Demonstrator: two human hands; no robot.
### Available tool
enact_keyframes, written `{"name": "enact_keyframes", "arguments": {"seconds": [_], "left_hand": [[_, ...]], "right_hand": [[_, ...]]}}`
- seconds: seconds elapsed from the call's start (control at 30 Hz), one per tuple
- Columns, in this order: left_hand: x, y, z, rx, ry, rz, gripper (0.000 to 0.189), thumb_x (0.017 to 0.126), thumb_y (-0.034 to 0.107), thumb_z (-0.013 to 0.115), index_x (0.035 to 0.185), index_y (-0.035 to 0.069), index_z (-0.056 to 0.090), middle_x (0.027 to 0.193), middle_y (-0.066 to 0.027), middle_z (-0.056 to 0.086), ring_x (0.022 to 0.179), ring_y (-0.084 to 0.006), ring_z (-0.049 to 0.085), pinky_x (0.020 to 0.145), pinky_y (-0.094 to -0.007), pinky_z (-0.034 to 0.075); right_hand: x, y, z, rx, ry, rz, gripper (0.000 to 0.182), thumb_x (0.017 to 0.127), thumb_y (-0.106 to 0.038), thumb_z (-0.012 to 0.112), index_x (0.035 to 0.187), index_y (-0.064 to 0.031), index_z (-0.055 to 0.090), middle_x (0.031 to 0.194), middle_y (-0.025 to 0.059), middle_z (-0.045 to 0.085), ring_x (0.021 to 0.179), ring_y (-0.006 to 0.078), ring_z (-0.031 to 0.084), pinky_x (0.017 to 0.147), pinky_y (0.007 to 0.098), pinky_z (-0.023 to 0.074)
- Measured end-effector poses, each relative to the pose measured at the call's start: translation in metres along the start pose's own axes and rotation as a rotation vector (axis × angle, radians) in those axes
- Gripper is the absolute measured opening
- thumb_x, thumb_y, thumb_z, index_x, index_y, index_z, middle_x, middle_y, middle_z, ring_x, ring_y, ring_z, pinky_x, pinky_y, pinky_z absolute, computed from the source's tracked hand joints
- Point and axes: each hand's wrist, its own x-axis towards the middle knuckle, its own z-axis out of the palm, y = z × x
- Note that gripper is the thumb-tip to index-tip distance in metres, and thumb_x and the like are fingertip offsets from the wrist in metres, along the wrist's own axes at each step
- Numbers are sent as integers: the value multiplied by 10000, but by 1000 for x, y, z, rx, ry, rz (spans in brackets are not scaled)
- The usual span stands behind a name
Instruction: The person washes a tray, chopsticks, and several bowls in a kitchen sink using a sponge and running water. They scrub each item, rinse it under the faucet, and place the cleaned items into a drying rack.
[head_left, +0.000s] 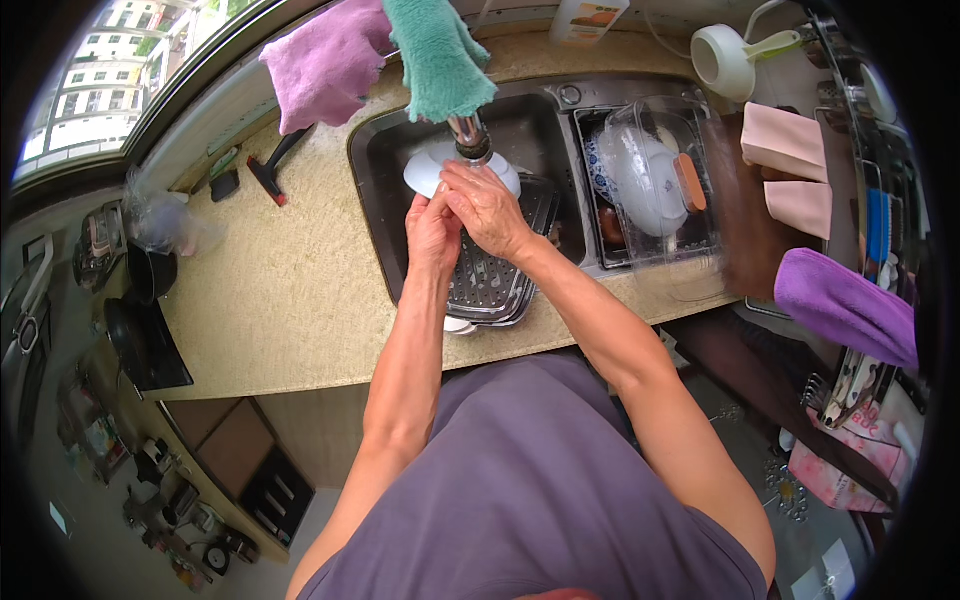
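My left hand (433, 232) and my right hand (486, 208) meet over the sink (369, 199), right below the metal faucet (470, 131). The right fingers lie across the left fingers and thumb. Just beyond them, a white dish (427, 171) is partly covered by my hands and the faucet. Whether my fingers grip its rim is hidden. Beneath my wrists, a dark perforated drain tray (487, 281) rests across the sink's near edge, with a white piece (459, 325) peeking out under it.
A green cloth (442, 64) drapes over the faucet, beside a pink cloth (326, 67). Right of the sink, a clear plastic cover (637, 120) with an orange handle (690, 184) stands over stacked dishes (652, 176). A small squeegee (268, 176) lies on the left countertop (285, 300).
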Motion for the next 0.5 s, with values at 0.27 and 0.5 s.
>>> {"name": "enact_keyframes", "arguments": {"seconds": [0.27, 0.5], "left_hand": [[-25, 20, 5, 361, -128, -99, 309, 922, 116, 677, 1202, 16, 595, 1110, -84, 696, 960, -177, 694, 819, -346, 593], [-36, 17, 14, 568, -153, -95, 269, 912, 121, 694, 1152, 17, 632, 1043, -59, 706, 869, -116, 680, 719, -270, 577]], "right_hand": [[50, -19, -40, 26, -336, 356, 338, 979, -267, 427, 1141, -58, 637, 1204, 204, 615, 1134, 372, 580, 952, 466, 489], [71, -6, -20, -19, -258, 571, 323, 885, -260, 498, 990, -57, 727, 1198, 213, 633, 1179, 354, 569, 986, 458, 473]]}}
